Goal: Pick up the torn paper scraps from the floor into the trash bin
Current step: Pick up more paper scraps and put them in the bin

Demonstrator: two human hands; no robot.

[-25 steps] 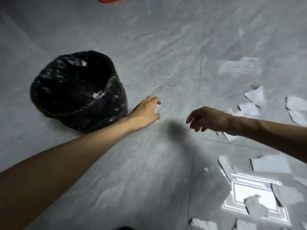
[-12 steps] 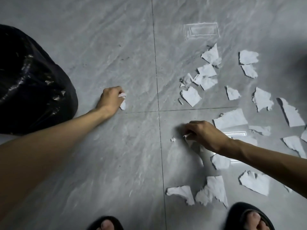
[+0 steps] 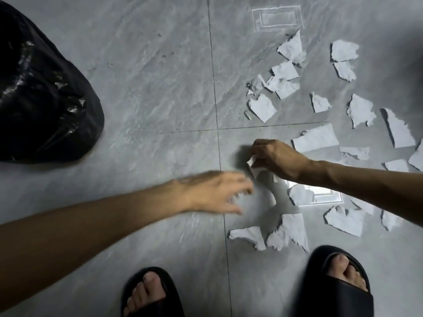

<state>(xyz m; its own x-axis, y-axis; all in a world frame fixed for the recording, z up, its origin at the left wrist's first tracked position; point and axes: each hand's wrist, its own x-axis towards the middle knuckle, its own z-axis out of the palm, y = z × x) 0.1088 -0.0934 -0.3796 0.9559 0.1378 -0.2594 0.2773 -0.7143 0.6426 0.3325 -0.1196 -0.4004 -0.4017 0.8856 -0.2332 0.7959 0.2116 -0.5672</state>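
Several white torn paper scraps lie scattered over the right half of the grey tiled floor. My right hand is down at the floor among them, fingers pinched on a small paper scrap. Blurred by motion, my left hand hovers just left of it with fingers pointing right; I cannot make out whether it holds anything. More scraps lie right below both hands. The trash bin, lined with a shiny black bag, stands at the far left, well apart from both hands.
My two feet in black slippers stand at the bottom edge, the right one touching the nearest scraps. Bright rectangular light reflections show on the glossy tiles. Bare floor lies between the bin and the scraps.
My left hand has swung from beside the bin, where it pinched a scrap, rightward toward my right hand. That scrap no longer lies on the floor. My right hand stays at the same spot.
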